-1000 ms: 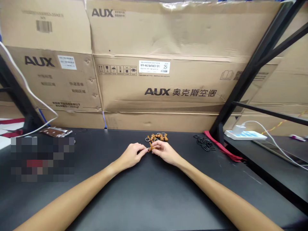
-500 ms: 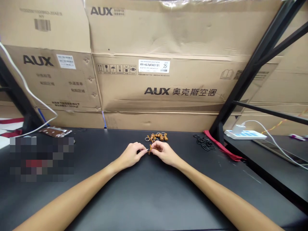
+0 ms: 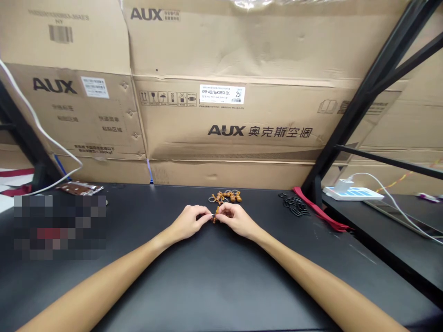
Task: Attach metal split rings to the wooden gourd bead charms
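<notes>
One small orange-brown beaded charm (image 3: 217, 210) sits between the two hands, just above or on the dark surface (image 3: 221, 276); the view does not settle whether it touches. Its cord end is caught by the right hand (image 3: 236, 219), thumb and forefinger pinching it, the remaining fingers curled behind, and a few beads hang below the grip. The left hand (image 3: 191, 222) faces it, thumb and forefinger tips pressed together on a thin, pale sliver (image 3: 213, 215) that looks like the edge of a metal ring, pointed at the cord. The step in hand appears to be close fingertip work bringing sliver and cord together; whether one already passes through the other is too small to tell. The next move would seem to call for a firm left pinch so the sliver does not turn, with the right fingertips guiding the soft cord in small adjustments, since it could fold or slip aside. Right behind the fingers lies a cluster of similar charms (image 3: 233, 197), with silvery rings among them, near enough that a knuckle might nudge it. Farther off to the right, well apart from the hands, are a heap of black loops (image 3: 296, 206) and, beside it, a red strap (image 3: 320, 212). Printed cardboard (image 3: 224, 60) stands upright along the back.
</notes>
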Tool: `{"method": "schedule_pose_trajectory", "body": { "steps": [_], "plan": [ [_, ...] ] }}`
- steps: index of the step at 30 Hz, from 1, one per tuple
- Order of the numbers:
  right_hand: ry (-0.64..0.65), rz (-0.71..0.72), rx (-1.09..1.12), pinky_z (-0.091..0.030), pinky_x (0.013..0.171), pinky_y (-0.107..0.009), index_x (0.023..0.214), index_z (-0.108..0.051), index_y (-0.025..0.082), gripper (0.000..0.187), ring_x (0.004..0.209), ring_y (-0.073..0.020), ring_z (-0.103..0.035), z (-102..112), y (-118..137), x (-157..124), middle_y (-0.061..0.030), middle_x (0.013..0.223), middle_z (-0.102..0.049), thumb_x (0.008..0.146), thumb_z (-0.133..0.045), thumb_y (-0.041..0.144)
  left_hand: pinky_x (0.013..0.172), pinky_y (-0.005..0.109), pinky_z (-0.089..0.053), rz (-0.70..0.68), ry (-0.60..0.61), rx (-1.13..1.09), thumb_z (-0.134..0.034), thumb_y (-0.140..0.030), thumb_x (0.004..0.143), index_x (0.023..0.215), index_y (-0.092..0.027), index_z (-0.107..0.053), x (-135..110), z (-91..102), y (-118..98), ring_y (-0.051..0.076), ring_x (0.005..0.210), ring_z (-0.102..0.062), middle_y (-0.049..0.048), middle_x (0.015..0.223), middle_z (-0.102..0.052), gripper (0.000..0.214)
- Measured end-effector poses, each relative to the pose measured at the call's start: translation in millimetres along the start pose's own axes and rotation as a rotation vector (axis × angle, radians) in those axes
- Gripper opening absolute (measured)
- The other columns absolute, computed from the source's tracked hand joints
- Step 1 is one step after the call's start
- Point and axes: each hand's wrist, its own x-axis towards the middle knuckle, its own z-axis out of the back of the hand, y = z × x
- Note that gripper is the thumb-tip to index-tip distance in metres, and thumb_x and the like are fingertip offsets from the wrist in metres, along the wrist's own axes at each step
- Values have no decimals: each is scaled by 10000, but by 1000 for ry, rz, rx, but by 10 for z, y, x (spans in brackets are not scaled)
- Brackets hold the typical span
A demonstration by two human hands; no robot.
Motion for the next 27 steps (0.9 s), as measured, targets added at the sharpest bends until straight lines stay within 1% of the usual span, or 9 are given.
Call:
{"method": "schedule_pose_trajectory", "body": {
  "steps": [4, 10, 14, 17, 19, 22, 24, 27],
  "plan": [
    [-3, -20, 5, -420, 627, -271, 764, -542, 177, 234, 612, -120, -513, 4, -2, 4, 11, 696, -576, 760, -619, 398, 712, 230, -432, 15, 17, -33, -461, -356, 921, 849, -192, -709, -4, 8, -13, 143, 701, -614, -1, 822, -724, 306],
    [3, -12, 54, -447, 646, -273, 816, -535, 179, 233, 637, -121, -543, 4, -36, 13, 6, 732, -587, 768, -624, 389, 714, 227, -440, 42, 25, -85, -474, -350, 909, 845, -178, -711, -10, 7, -2, 145, 710, -618, -1, 809, -722, 299],
    [1, -12, 62, -441, 626, -262, 867, -500, 187, 252, 608, -109, -532, -6, -13, 3, 23, 705, -575, 772, -627, 383, 720, 229, -441, 53, 20, -95, -482, -338, 904, 831, -175, -707, -9, 7, -3, 146, 717, -620, -1, 798, -718, 287],
    [-14, 23, 70, -429, 587, -245, 944, -440, 212, 292, 574, -107, -528, -16, -2, -13, 50, 658, -566, 790, -618, 384, 732, 232, -442, 68, 34, -102, -481, -340, 903, 836, -172, -704, -4, 8, -2, 150, 731, -623, 4, 803, -717, 287],
    [-13, 63, 56, -427, 579, -239, 956, -422, 224, 280, 571, -109, -532, -20, 3, -24, 59, 645, -564, 808, -605, 377, 740, 232, -444, 72, 40, -111, -477, -343, 904, 839, -170, -703, -1, 8, 3, 152, 741, -624, 7, 809, -716, 292],
    [5, 107, -24, -435, 594, -243, 870, -484, 211, 190, 590, -110, -535, -20, 17, -35, 33, 684, -581, 833, -578, 372, 751, 234, -448, 72, 41, -120, -471, -348, 905, 844, -168, -701, -1, 9, 9, 154, 748, -624, 10, 810, -715, 299],
    [15, 119, -81, -439, 601, -245, 825, -538, 194, 183, 602, -110, -535, -18, 31, -38, 10, 724, -602, 845, -562, 374, 752, 234, -450, 76, 40, -128, -472, -350, 904, 848, -169, -702, -3, 12, 5, 155, 747, -623, 10, 811, -715, 298],
    [16, 130, -125, -438, 601, -240, 842, -585, 181, 180, 613, -111, -539, -15, 49, -41, -3, 746, -628, 856, -550, 357, 750, 233, -451, 80, 41, -143, -478, -351, 900, 844, -169, -703, -5, 18, -2, 155, 745, -623, 10, 819, -717, 295]
  ]
}}
